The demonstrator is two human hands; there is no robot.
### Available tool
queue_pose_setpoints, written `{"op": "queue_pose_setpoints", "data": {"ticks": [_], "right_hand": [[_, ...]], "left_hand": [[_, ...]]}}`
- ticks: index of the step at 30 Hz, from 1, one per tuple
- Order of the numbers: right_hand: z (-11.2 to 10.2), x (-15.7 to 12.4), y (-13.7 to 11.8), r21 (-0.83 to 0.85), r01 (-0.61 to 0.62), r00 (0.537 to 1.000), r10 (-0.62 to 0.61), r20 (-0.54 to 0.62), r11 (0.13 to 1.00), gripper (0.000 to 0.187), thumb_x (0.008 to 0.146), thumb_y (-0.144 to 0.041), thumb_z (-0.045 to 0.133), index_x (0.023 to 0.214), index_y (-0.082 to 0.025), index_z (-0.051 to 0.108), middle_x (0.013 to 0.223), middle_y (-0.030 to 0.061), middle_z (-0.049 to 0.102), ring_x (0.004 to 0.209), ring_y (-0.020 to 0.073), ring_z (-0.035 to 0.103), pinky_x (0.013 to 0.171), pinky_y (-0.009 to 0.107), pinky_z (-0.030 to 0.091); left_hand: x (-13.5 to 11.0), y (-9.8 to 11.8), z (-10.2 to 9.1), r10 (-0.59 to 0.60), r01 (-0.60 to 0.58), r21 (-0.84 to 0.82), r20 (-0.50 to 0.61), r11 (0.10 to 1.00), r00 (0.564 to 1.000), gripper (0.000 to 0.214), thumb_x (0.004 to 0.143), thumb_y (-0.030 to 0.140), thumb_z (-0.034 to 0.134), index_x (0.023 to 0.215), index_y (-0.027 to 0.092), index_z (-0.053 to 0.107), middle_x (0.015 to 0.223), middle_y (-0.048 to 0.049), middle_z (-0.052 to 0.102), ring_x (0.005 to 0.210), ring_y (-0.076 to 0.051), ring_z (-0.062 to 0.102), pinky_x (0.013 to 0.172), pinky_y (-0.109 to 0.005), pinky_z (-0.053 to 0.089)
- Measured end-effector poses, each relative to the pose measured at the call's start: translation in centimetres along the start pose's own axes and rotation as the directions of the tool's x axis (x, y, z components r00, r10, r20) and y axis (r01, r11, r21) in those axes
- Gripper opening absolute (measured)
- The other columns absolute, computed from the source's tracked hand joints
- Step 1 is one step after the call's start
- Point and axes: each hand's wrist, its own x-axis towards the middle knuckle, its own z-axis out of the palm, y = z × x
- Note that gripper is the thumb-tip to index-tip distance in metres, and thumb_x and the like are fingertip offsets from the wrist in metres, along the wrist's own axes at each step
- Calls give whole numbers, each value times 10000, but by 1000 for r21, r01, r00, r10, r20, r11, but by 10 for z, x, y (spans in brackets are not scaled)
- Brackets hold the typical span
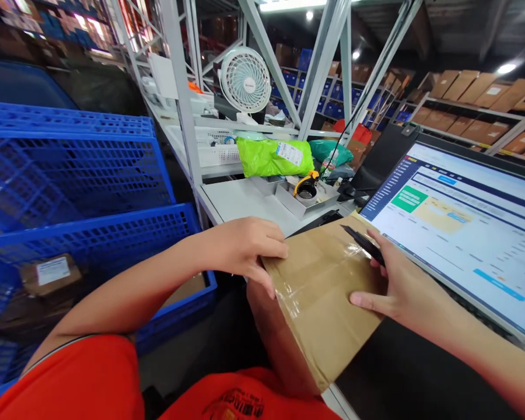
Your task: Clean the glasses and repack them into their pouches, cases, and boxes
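Observation:
A brown cardboard box (328, 286) with shiny clear tape over it lies tilted in front of me, above my lap. My left hand (256, 251) is closed on its left edge, thumb on the near side and fingers over the top. In my right hand (387, 277) is a black box cutter (364, 244), its pointed tip facing the box's far side. The right thumb presses on the box top while the other fingers wrap round the cutter, partly hidden.
A laptop (459, 221) with a lit screen stands at the right. Blue plastic crates (91, 233) fill the left, one holding a labelled parcel (51, 274). Ahead are a tape dispenser (307, 189), a green parcel (273, 156), a fan (245, 80) and a metal rack post (181, 99).

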Motion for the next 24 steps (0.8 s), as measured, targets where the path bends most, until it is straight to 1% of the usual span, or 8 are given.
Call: {"op": "queue_pose_setpoints", "data": {"ticks": [3,7,13,16,18,19,21,24], "right_hand": [[0,-1,5,-22,12,999,-13,-29,1000,1069,767,-610,749,1585,-262,155,1481,204,465,1028,328,698,890,532,591],[4,-11,6,-73,33,996,-39,-84,997,1053,821,-582,707,1607,-246,92,1477,234,466,1003,345,709,847,533,603],[13,-20,6,-111,81,985,-96,-144,991,1013,870,-555,655,1617,-234,51,1448,252,488,946,358,720,765,521,612],[7,-15,6,-75,129,976,-140,-166,989,875,905,-509,633,1598,-260,162,1382,205,555,877,309,716,709,461,607],[-4,-7,3,-65,251,959,-258,-119,966,627,964,-452,568,1525,-292,339,1280,136,633,869,264,701,721,410,587],[-11,-1,0,-79,338,935,-344,-86,938,487,994,-424,522,1458,-302,437,1205,103,669,866,244,691,730,385,569],[-25,11,-11,-144,522,846,-532,-38,840,314,1034,-384,450,1301,-286,584,1040,63,704,849,216,668,739,348,513],[-42,29,-37,-295,711,673,-740,19,639,271,1044,-356,448,1118,-210,664,848,45,677,771,194,626,734,340,417]], "left_hand": [[0,-2,2,152,-157,91,55,983,987,499,1007,549,383,952,153,681,860,-117,735,741,-187,662,655,-291,513],[-8,5,12,159,-144,254,-40,956,986,482,1055,443,285,1074,123,645,963,-147,747,829,-201,697,694,-293,560],[-11,12,31,203,-134,326,-187,936,961,451,1064,378,265,1093,89,611,907,-139,752,827,-199,719,687,-287,590],[-10,10,35,180,-98,315,-242,944,954,458,1063,402,274,1064,111,628,896,-123,755,798,-188,712,658,-275,574],[-11,11,35,141,-63,290,-257,955,956,485,1058,443,282,1038,124,647,898,-120,756,786,-183,701,646,-267,558],[-12,12,34,122,-51,269,-253,962,960,494,1054,455,290,1037,123,655,914,-124,756,796,-184,699,658,-266,556],[-14,16,34,96,-47,217,-223,975,970,478,1051,441,320,1075,112,666,980,-141,758,858,-190,702,723,-269,565],[-17,23,34,75,-49,160,-160,986,984,409,1051,375,373,1151,104,663,1072,-159,749,987,-208,702,832,-289,574]]}}
